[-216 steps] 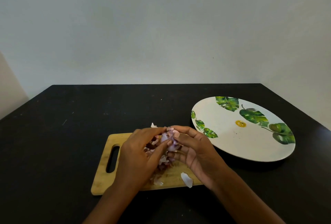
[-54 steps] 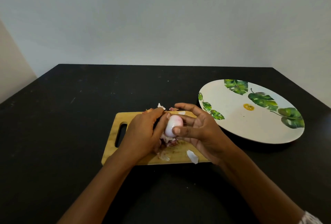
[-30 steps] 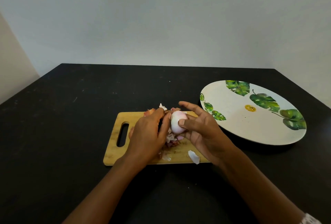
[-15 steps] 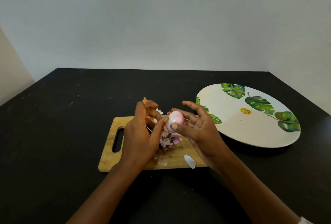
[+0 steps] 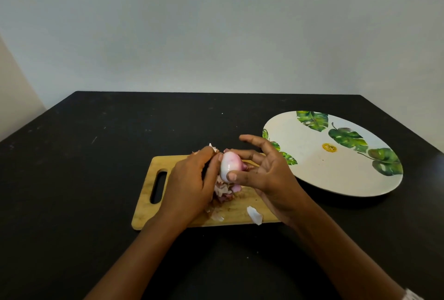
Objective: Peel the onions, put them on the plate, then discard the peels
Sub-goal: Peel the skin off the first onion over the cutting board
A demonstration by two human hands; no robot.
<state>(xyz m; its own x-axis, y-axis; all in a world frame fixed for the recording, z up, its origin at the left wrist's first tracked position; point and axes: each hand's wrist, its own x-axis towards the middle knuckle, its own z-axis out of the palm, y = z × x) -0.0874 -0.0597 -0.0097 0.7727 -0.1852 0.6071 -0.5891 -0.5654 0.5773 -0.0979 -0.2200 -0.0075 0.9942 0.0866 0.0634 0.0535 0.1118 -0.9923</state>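
Observation:
A peeled, pale pink onion (image 5: 228, 165) is held above the wooden cutting board (image 5: 153, 215). My right hand (image 5: 266, 174) pinches it between thumb and fingers, index finger raised. My left hand (image 5: 192, 184) is curled at the onion's left side, its fingertips on a strip of peel (image 5: 212, 148) at the top. A heap of pink and brown peels (image 5: 224, 190) lies on the board under the onion. One white peel piece (image 5: 254, 214) sits near the board's front edge. The white plate with green leaves (image 5: 336, 172) lies to the right, with no onion on it.
The black table (image 5: 84, 179) runs to its far edge at a pale wall. The board's handle slot (image 5: 158, 186) points left. The plate's near left rim lies close behind my right hand.
My left hand has come back down against the onion's left side after lifting with a peel. The right hand still holds the onion, now turned more upright. The view has shifted slightly.

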